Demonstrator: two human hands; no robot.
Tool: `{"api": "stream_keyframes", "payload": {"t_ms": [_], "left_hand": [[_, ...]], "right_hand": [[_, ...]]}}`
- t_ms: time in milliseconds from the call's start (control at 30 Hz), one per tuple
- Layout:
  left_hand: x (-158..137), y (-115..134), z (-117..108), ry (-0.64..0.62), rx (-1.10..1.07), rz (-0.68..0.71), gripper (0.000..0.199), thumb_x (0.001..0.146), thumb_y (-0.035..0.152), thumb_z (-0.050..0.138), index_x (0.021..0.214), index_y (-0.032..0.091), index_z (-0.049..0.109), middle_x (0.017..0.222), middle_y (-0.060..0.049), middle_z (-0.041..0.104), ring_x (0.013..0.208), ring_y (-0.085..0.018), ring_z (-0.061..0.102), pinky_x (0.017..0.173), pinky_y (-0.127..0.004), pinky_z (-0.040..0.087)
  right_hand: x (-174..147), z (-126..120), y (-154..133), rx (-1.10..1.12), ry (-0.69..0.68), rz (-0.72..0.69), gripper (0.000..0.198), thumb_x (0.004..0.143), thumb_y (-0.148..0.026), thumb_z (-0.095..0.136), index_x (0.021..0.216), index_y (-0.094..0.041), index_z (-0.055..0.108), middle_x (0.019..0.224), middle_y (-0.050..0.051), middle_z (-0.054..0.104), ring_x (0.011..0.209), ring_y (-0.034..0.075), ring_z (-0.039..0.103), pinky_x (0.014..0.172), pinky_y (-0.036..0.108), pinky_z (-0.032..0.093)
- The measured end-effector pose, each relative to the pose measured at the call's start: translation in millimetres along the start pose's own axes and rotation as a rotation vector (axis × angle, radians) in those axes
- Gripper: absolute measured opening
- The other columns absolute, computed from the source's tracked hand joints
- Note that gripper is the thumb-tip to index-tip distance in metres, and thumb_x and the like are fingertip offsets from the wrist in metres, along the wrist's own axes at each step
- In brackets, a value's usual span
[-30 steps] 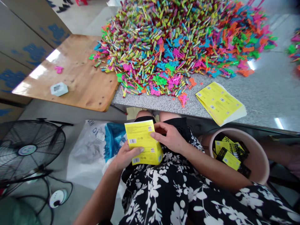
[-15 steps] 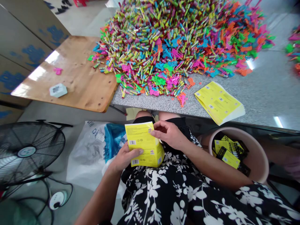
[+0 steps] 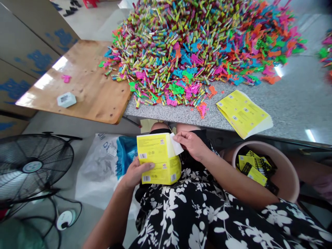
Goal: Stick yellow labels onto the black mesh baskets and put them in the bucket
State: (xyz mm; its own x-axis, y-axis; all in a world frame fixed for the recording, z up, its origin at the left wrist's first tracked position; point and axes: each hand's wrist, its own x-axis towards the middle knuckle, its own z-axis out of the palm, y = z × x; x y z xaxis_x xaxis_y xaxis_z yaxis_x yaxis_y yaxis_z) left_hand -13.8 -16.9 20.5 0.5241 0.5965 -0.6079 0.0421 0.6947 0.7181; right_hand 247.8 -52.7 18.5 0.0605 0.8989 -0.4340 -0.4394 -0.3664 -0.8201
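Over my lap, my left hand [image 3: 138,172] grips a yellow sticker sheet [image 3: 157,148], thumb on top and fingers underneath. Printed text and barcodes cover the sheet, and its lower right part curves downward. At the upper right corner, my right hand [image 3: 193,145] pinches a sticker [image 3: 176,144] whose white underside faces up. Its left edge still meets the sheet, beside a pale bare strip.
A large heap of small coloured tubes and plastic toy guns [image 3: 178,52] covers the grey speckled table [image 3: 290,103]. More yellow sticker sheets [image 3: 245,112] lie near its edge. A pink bin [image 3: 287,173] holds black and yellow packs. A fan [image 3: 33,166] stands left, near a wooden tabletop [image 3: 98,100].
My right hand has lifted the corner sticker and drawn it rightward, exposing its white underside. My left hand keeps its hold, with the sheet shifted slightly left.
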Motion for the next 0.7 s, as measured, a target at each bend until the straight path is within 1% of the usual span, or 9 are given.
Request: {"api": "stream_keyframes", "payload": {"t_ms": [100, 167, 333, 433, 533, 567, 600, 633, 700], "left_hand": [[0, 2, -5, 0.124, -0.026, 0.003, 0.077, 0.060, 0.033, 0.096, 0.130, 0.014, 0.072, 0.115, -0.018, 0.081, 0.102, -0.043, 0.079, 0.079, -0.049, 0.069], [1, 2, -11, 0.203, -0.044, 0.006, 0.078, 0.058, 0.031, 0.096, 0.130, 0.013, 0.071, 0.114, -0.018, 0.081, 0.102, -0.043, 0.079, 0.080, -0.049, 0.069], [7, 4, -43, 0.333, -0.048, 0.081, 0.070, 0.059, 0.031, 0.096, 0.122, 0.014, 0.070, 0.116, -0.016, 0.081, 0.100, -0.038, 0.079, 0.076, -0.045, 0.070], [13, 8, -70, 0.503, 0.037, 0.232, 0.076, 0.066, 0.027, 0.090, 0.136, 0.018, 0.062, 0.122, -0.012, 0.079, 0.102, -0.034, 0.079, 0.076, -0.040, 0.069], [13, 15, -93, 0.800, 0.290, 0.407, 0.102, 0.076, 0.023, 0.079, 0.165, 0.024, 0.031, 0.140, -0.013, 0.071, 0.120, -0.038, 0.073, 0.088, -0.046, 0.067], [12, 18, -97, 0.895, 0.441, 0.457, 0.105, 0.080, 0.022, 0.075, 0.170, 0.026, 0.022, 0.149, -0.014, 0.064, 0.128, -0.040, 0.068, 0.096, -0.051, 0.064], [11, 20, -98, 0.966, 0.622, 0.506, 0.101, 0.084, 0.022, 0.070, 0.171, 0.026, 0.020, 0.156, -0.014, 0.059, 0.135, -0.042, 0.063, 0.103, -0.055, 0.060], [10, 21, -97, 1.002, 0.808, 0.549, 0.091, 0.088, 0.021, 0.065, 0.170, 0.025, 0.028, 0.159, -0.015, 0.055, 0.138, -0.043, 0.060, 0.107, -0.057, 0.057], [12, 21, -88, 0.984, 1.087, 0.613, 0.065, 0.091, 0.017, 0.056, 0.156, 0.022, 0.057, 0.156, -0.015, 0.057, 0.134, -0.043, 0.063, 0.109, -0.057, 0.055]], "right_hand": [[1, -10, -2, 0.056, 0.083, -0.040, 0.046, 0.067, -0.057, 0.093, 0.079, -0.019, 0.070, 0.075, -0.002, 0.068, 0.067, 0.012, 0.059, 0.063, 0.025, 0.048], [0, -20, -6, 0.064, 0.134, -0.071, 0.044, 0.067, -0.055, 0.093, 0.080, -0.019, 0.071, 0.072, -0.002, 0.067, 0.065, 0.011, 0.057, 0.060, 0.024, 0.048], [-8, -56, -19, 0.010, 0.252, -0.153, 0.039, 0.069, -0.048, 0.095, 0.080, -0.020, 0.072, 0.052, -0.010, 0.043, 0.048, 0.007, 0.036, 0.043, 0.020, 0.033], [-21, -79, -29, -0.187, 0.369, -0.234, 0.035, 0.075, -0.050, 0.091, 0.085, -0.021, 0.075, 0.052, -0.009, 0.046, 0.042, 0.007, 0.034, 0.038, 0.022, 0.030], [-39, -93, -42, -0.583, 0.388, -0.451, 0.024, 0.087, -0.046, 0.083, 0.090, -0.023, 0.078, 0.071, -0.002, 0.067, 0.050, 0.011, 0.052, 0.046, 0.026, 0.044], [-44, -95, -47, -0.736, 0.345, -0.537, 0.019, 0.091, -0.043, 0.079, 0.092, -0.024, 0.079, 0.083, 0.001, 0.073, 0.059, 0.013, 0.062, 0.054, 0.027, 0.052], [-50, -96, -52, -0.880, 0.281, -0.620, 0.015, 0.094, -0.039, 0.076, 0.094, -0.025, 0.080, 0.095, 0.003, 0.077, 0.072, 0.016, 0.069, 0.065, 0.030, 0.058], [-54, -95, -56, -1.004, 0.202, -0.687, 0.012, 0.097, -0.036, 0.074, 0.097, -0.026, 0.081, 0.105, 0.004, 0.078, 0.085, 0.019, 0.074, 0.077, 0.033, 0.061], [-60, -91, -60, -1.191, 0.038, -0.769, 0.012, 0.099, -0.030, 0.070, 0.104, -0.027, 0.081, 0.115, 0.005, 0.079, 0.103, 0.022, 0.075, 0.096, 0.038, 0.061]]}}
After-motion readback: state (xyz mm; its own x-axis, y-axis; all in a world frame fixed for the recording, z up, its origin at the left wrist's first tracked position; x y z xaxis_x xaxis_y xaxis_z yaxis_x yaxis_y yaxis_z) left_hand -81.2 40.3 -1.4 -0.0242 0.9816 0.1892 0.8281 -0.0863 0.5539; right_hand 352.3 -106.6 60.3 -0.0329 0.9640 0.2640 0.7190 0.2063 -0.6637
